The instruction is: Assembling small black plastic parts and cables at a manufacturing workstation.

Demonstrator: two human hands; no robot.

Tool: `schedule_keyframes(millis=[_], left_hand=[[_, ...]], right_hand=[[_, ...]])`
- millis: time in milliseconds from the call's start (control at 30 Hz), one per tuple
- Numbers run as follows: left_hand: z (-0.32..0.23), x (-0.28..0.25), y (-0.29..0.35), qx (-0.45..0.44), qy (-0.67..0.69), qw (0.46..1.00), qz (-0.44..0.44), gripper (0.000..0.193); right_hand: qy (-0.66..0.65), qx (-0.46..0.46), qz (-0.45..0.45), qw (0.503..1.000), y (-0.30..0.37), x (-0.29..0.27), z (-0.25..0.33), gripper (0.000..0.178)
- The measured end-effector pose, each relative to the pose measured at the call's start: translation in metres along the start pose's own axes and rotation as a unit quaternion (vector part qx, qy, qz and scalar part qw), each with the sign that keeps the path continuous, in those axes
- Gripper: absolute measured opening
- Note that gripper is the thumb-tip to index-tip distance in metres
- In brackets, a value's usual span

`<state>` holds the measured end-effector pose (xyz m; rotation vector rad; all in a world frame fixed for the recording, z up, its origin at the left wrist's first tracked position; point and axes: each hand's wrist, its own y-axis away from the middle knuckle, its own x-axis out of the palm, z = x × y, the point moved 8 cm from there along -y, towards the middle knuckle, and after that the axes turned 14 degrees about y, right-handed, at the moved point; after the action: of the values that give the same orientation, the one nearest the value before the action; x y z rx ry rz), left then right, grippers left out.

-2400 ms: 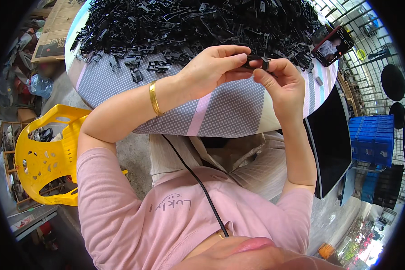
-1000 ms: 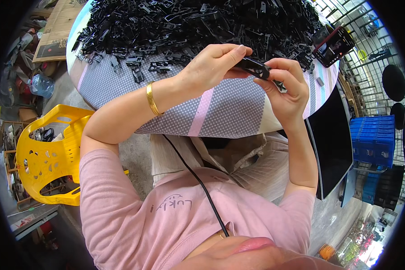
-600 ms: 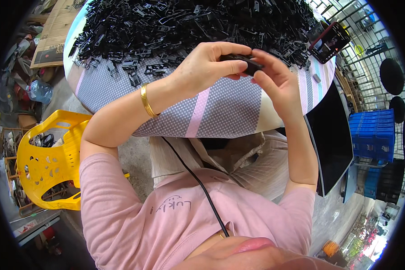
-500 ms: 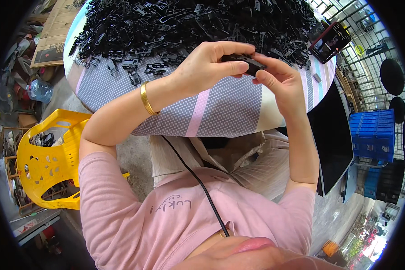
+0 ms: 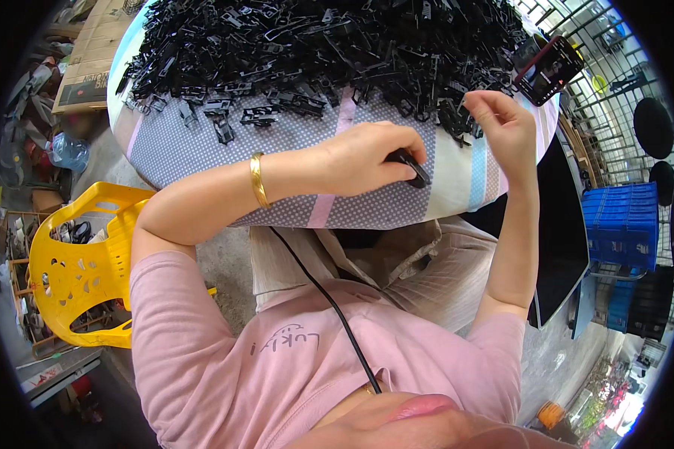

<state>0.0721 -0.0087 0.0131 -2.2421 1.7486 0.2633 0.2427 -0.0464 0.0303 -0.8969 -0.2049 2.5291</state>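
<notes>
My left hand, a gold bangle at its wrist, hovers over the near part of the table. Its thumb and fingers are closed round a small black plastic piece, long and narrow with a dark edge; the palm side is hidden. Farther right and higher is my right hand, its fingertips pinched together near the right edge of the pile. Whatever sits between those fingertips, if anything, is too small to tell. A wide heap of small black plastic parts covers the far part of the table, with a few lying loose along its near edge.
The round table has a dotted and striped cloth. A phone leans upright at its right edge. To the left stands a yellow plastic chair; to the right are a dark flat panel and blue crates.
My hands have parted. The left has come down nearer me with the black piece, while the right has let go of it and moved right beside the heap.
</notes>
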Motion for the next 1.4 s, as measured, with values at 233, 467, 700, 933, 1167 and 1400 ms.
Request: schedule_keyframes(millis=[233,467,700,933,1167,1400], left_hand=[[-0.035,-0.096,0.006,0.171,-0.315,0.889,-0.284,0.019],[-0.029,-0.142,0.009,0.151,-0.343,0.875,-0.305,0.019],[-0.005,-0.108,-0.009,0.114,-0.501,0.839,-0.178,0.023],[-0.045,-0.118,0.006,0.092,-0.36,0.875,-0.311,0.018],[0.007,-0.107,-0.001,0.02,0.237,0.948,-0.211,0.02],[0.022,-0.056,-0.007,-0.056,0.351,0.919,-0.17,0.024]], right_hand=[[0.337,-0.245,-0.084,0.905,0.013,0.02,0.059,0.02],[0.375,-0.304,-0.043,0.874,0.019,0.037,0.084,0.029],[0.432,-0.309,-0.035,0.847,0.024,0.06,0.072,0.019],[0.424,-0.278,-0.075,0.859,0.018,0.068,0.064,0.015],[0.192,-0.092,-0.039,0.976,0.008,0.035,0.052,0.007],[-0.313,0.09,0.118,0.938,0.018,0.051,0.029,0.023]])
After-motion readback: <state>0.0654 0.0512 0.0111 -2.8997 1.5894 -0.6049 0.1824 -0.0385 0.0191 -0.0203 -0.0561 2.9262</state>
